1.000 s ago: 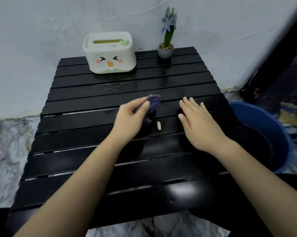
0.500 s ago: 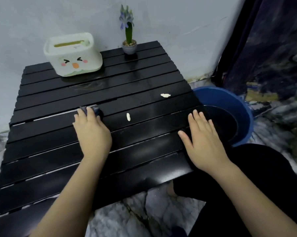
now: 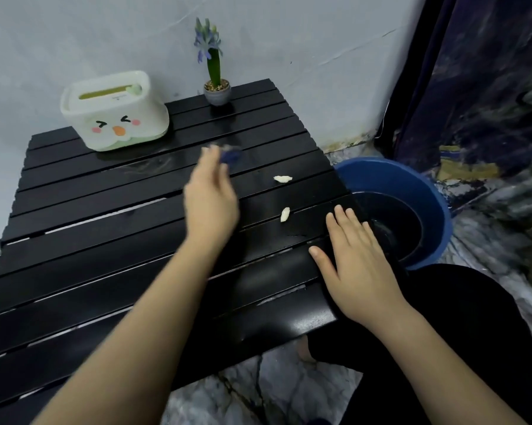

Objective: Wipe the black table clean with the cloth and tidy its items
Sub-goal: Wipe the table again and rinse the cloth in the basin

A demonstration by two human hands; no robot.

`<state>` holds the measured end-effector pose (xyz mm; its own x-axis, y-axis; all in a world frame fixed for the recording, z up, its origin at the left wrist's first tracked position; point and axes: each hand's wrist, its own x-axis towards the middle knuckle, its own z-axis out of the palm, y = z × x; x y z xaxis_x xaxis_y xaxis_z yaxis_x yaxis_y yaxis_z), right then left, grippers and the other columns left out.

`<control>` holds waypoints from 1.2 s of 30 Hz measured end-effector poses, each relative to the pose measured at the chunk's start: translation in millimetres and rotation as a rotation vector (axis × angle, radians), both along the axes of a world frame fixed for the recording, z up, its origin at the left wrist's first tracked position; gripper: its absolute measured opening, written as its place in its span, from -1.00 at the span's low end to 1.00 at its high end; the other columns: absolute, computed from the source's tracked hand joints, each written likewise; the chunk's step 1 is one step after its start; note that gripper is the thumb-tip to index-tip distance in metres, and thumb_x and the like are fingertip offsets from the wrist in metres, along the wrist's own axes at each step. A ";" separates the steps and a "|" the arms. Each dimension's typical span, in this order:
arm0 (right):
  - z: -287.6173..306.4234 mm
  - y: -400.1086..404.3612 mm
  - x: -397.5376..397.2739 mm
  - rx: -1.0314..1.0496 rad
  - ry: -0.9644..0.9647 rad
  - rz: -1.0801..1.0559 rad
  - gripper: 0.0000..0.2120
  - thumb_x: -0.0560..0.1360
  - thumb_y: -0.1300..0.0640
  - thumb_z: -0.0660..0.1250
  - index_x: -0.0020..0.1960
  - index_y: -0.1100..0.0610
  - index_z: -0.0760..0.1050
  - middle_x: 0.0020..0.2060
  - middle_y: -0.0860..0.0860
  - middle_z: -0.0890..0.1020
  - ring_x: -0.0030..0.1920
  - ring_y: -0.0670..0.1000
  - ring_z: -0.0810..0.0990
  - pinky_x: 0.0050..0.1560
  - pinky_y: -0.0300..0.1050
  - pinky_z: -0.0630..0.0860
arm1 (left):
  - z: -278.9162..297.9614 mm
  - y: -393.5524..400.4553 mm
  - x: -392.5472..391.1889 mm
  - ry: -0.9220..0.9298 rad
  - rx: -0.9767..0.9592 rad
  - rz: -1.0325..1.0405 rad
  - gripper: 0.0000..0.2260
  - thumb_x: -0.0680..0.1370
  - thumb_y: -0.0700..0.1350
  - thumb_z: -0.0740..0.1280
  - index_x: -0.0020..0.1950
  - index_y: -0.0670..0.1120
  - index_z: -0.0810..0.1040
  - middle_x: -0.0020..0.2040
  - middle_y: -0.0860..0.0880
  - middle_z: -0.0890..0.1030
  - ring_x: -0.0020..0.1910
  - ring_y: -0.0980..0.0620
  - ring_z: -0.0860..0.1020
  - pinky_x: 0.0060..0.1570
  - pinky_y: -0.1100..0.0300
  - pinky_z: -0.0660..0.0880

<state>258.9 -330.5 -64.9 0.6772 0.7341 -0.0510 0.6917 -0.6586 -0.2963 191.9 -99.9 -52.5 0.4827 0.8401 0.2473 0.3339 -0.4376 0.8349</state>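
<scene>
The black slatted table (image 3: 90, 259) fills the left and middle of the head view. My left hand (image 3: 211, 194), blurred by motion, holds a small dark blue cloth (image 3: 230, 154) against the middle slats. Right of it lie two pale scraps, one (image 3: 282, 179) farther back and one (image 3: 285, 214) nearer. My right hand (image 3: 355, 265) rests flat with straight fingers on the table's right edge. A white tissue box with a duck face (image 3: 114, 115) and a small potted purple flower (image 3: 216, 87) stand at the back.
A blue bucket (image 3: 412, 185) with a dark inside stands on the floor just beyond the table's right edge. The pale wall runs behind the table. A dark patterned curtain (image 3: 479, 87) hangs at the right. My dark-clothed knee (image 3: 442, 332) is under my right arm.
My left hand has swept the cloth from the left-middle slats toward the back and right, close to the scraps. My right hand stays flat at the table's right edge. The view shifted slightly.
</scene>
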 end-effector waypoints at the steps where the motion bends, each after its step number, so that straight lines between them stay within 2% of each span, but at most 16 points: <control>1: 0.6 -0.3 0.1 0.003 0.001 0.001 -0.32 0.64 -0.21 -0.11 0.62 0.16 0.04 0.62 0.07 0.03 0.61 0.01 -0.10 0.60 -0.01 -0.15 | 0.2 21.7 -9.8 0.043 0.052 0.060 -0.65 0.63 -0.13 0.21 0.41 -0.12 0.50 0.40 -0.13 0.51 0.41 -0.04 0.46 0.44 0.16 0.31; 3: 1.2 -0.4 0.4 -0.002 0.008 0.002 -0.35 0.66 -0.20 -0.10 0.62 0.16 0.02 0.62 0.07 0.02 0.61 0.00 -0.12 0.60 -0.02 -0.15 | 0.3 59.3 -33.0 0.252 0.107 0.123 -0.60 0.62 -0.01 0.19 0.44 -0.06 0.46 0.38 -0.15 0.53 0.38 -0.13 0.48 0.39 0.07 0.36; 4: 1.5 -0.3 0.4 -0.002 0.012 0.002 -0.35 0.66 -0.20 -0.10 0.62 0.16 0.02 0.62 0.06 0.01 0.61 0.00 -0.12 0.60 -0.02 -0.16 | -0.9 72.6 -45.0 0.421 0.134 0.121 -0.58 0.62 0.06 0.20 0.47 -0.02 0.42 0.38 -0.17 0.53 0.37 -0.19 0.47 0.35 -0.01 0.38; 6: 2.7 0.0 -0.1 -0.002 0.023 0.000 -0.34 0.65 -0.21 -0.12 0.62 0.15 0.00 0.62 0.06 0.00 0.61 -0.01 -0.14 0.59 -0.03 -0.17 | -4.1 90.1 -66.0 0.701 0.259 0.028 -0.49 0.61 0.21 0.18 0.53 0.07 0.32 0.50 -0.14 0.38 0.46 -0.22 0.35 0.39 -0.10 0.31; 7: 3.2 0.0 -0.1 -0.007 0.029 -0.002 -0.34 0.65 -0.22 -0.14 0.62 0.14 -0.01 0.62 0.05 0.00 0.61 -0.01 -0.15 0.59 -0.03 -0.18 | -7.5 97.1 -72.1 0.731 0.326 -0.055 -0.46 0.61 0.25 0.15 0.56 0.09 0.24 0.58 -0.12 0.24 0.54 -0.20 0.21 0.46 -0.12 0.19; 9: 3.9 0.5 -0.2 -0.016 0.032 -0.005 -0.32 0.63 -0.23 -0.16 0.62 0.14 -0.01 0.62 0.05 0.00 0.61 -0.01 -0.14 0.59 -0.03 -0.18 | -14.8 104.0 -73.2 0.680 0.349 -0.226 -0.45 0.64 0.20 0.10 0.60 0.07 0.13 0.63 -0.08 0.03 0.61 -0.12 -0.02 0.54 -0.08 -0.04; 11: 5.3 1.7 0.1 -0.028 0.030 -0.006 -0.30 0.61 -0.23 -0.18 0.62 0.14 0.00 0.62 0.05 0.00 0.61 -0.01 -0.13 0.59 -0.04 -0.18 | -23.3 98.4 -62.9 0.632 0.262 -0.276 -0.47 0.66 0.13 0.05 0.61 -0.01 0.12 0.63 -0.09 0.03 0.61 -0.07 -0.04 0.57 0.00 -0.09; 15: 8.9 2.9 1.3 -0.026 0.043 -0.017 -0.32 0.61 -0.22 -0.21 0.62 0.13 0.01 0.62 0.03 0.01 0.61 -0.03 -0.12 0.57 -0.08 -0.19 | -26.8 60.6 -22.4 0.605 0.268 -0.297 -0.52 0.70 0.01 0.03 0.59 -0.15 0.15 0.61 -0.18 0.09 0.60 -0.13 0.04 0.56 0.03 -0.05; 21: 13.9 -5.7 4.8 -0.026 0.037 -0.041 -0.38 0.65 -0.15 -0.16 0.61 0.13 0.03 0.62 0.03 0.04 0.61 -0.04 -0.09 0.54 -0.13 -0.21 | -16.5 -20.8 49.8 0.516 0.246 -0.475 -0.57 0.71 -0.03 0.00 0.57 -0.13 0.19 0.61 -0.11 0.12 0.60 -0.08 0.05 0.54 0.06 0.00; 25: 18.1 -15.3 4.7 -0.028 0.036 -0.055 -0.43 0.69 -0.10 -0.07 0.62 0.12 0.02 0.62 0.02 0.02 0.61 -0.05 -0.10 0.52 -0.18 -0.25 | -8.9 -61.4 96.3 0.492 0.250 -0.689 -0.59 0.71 -0.02 -0.01 0.54 -0.12 0.26 0.59 -0.09 0.21 0.57 -0.08 0.14 0.51 0.02 0.10; 27: 18.2 -19.5 3.5 -0.025 0.032 -0.051 -0.43 0.69 -0.10 -0.07 0.62 0.13 0.03 0.62 0.03 0.02 0.61 -0.05 -0.10 0.51 -0.19 -0.25 | -2.6 -75.1 124.9 0.526 0.219 -0.804 -0.62 0.71 -0.03 0.01 0.47 -0.12 0.37 0.46 -0.13 0.42 0.44 -0.14 0.35 0.42 0.00 0.23; 29: 17.0 -20.9 2.2 -0.010 0.021 -0.049 -0.43 0.69 -0.09 -0.04 0.62 0.14 0.06 0.62 0.04 0.06 0.61 -0.04 -0.06 0.53 -0.17 -0.22 | 6.1 -82.3 150.0 0.486 0.090 -0.881 -0.66 0.70 -0.04 0.04 0.25 -0.13 0.55 0.03 -0.12 0.66 0.06 -0.13 0.58 0.18 0.04 0.46; 30: 17.1 -21.5 1.7 -0.001 0.016 -0.051 -0.44 0.69 -0.08 -0.02 0.61 0.15 0.09 0.61 0.05 0.08 0.61 -0.03 -0.03 0.53 -0.16 -0.19 | 9.3 -82.9 160.9 0.445 -0.009 -0.888 -0.67 0.70 -0.06 0.06 0.06 -0.16 0.59 -0.21 -0.06 0.64 -0.15 -0.06 0.57 0.01 0.12 0.49; 31: 16.9 -22.0 1.2 0.005 0.014 -0.054 -0.44 0.69 -0.08 0.00 0.60 0.16 0.11 0.60 0.06 0.11 0.61 -0.02 -0.01 0.54 -0.16 -0.17 | 13.4 -80.1 169.3 0.400 -0.112 -0.860 -0.66 0.70 -0.08 0.08 -0.11 -0.16 0.55 -0.33 -0.01 0.55 -0.27 0.00 0.50 -0.14 0.18 0.45; 34: 18.4 -24.3 0.6 0.013 0.026 -0.056 -0.45 0.69 -0.08 -0.01 0.60 0.16 0.13 0.60 0.06 0.13 0.61 -0.01 0.01 0.53 -0.17 -0.17 | 26.1 -58.6 172.0 0.193 -0.396 -0.675 -0.67 0.67 -0.13 0.14 -0.29 -0.11 0.42 -0.43 0.00 0.45 -0.42 0.04 0.38 -0.36 0.18 0.28; 36: 18.8 -26.3 1.4 0.011 0.042 -0.065 -0.44 0.69 -0.09 -0.04 0.60 0.16 0.11 0.60 0.06 0.11 0.61 -0.02 -0.02 0.53 -0.17 -0.19 | 33.0 -35.6 149.8 0.110 -0.328 -0.573 -0.68 0.65 -0.13 0.16 -0.30 -0.06 0.44 -0.46 0.02 0.43 -0.50 0.11 0.37 -0.39 0.19 0.27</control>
<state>260.2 -356.8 -46.2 0.7212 0.6889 -0.0729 0.6340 -0.6987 -0.3313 341.7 -135.6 -19.4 0.8829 0.4665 -0.0534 0.2151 -0.3006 0.9292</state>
